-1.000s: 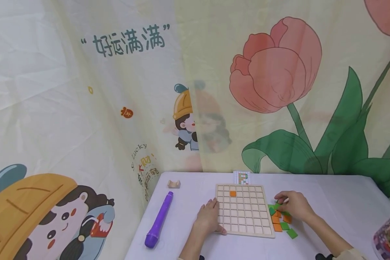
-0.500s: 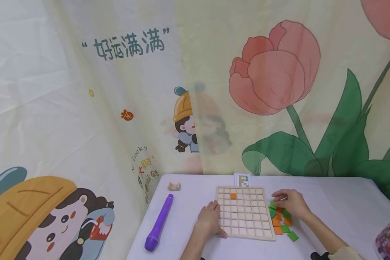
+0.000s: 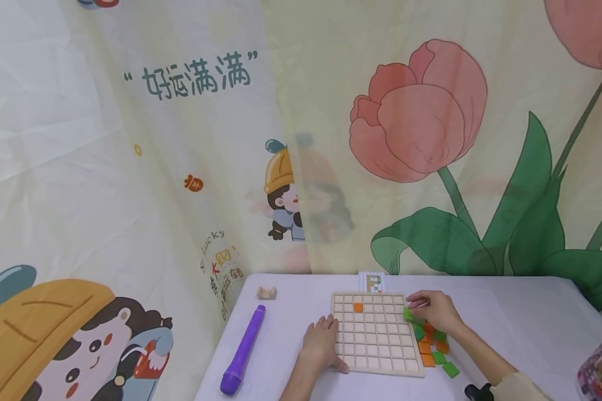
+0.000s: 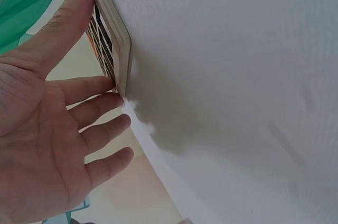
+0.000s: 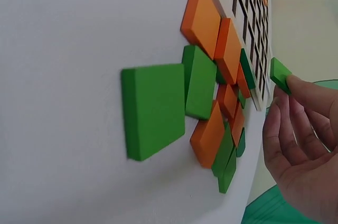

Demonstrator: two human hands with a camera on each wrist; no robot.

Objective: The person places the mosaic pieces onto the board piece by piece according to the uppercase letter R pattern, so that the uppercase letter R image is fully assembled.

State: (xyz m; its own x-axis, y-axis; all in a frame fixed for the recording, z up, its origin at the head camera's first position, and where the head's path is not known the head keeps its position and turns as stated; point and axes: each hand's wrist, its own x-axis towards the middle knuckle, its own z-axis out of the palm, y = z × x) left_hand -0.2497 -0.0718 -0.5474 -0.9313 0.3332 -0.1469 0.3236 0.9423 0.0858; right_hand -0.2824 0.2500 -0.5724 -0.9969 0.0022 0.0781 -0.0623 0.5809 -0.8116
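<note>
From the head camera, a white-covered worktop (image 3: 511,323) stands before a fabric backdrop (image 3: 326,111) printed with a large pink tulip, cartoon figures in yellow hats and Chinese lettering. A square wooden board (image 3: 380,337), divided into a grid of small cells, lies flat on the worktop, with one orange tile (image 3: 358,307) seated in the second row from the far edge, third column from the left. The person's left hand (image 3: 320,346) rests at the board's left side, its grip loose, fingers extended along the edge and thumb at the near corner. The right hand (image 3: 437,309) reaches over the board's right edge, above a cluster of loose tiles (image 3: 427,361) in green and orange. Just behind the board is a small card (image 3: 373,282) showing a figure in coloured squares. Well to the left lie a purple microphone-shaped object (image 3: 243,351) and a small notched wooden piece (image 3: 267,293); a container (image 3: 599,365) with colourful contents or printing is cut off at the right. In the left wrist view, the thumb lies against the board's rim and the index fingertip touches its edge, while the ring and little fingers stretch out past it. In the right wrist view, the right grip pinches a green tile (image 5: 279,75) between thumb and finger, raised beside the board's corner; the loose tiles below lie close together, some overlapping.
</note>
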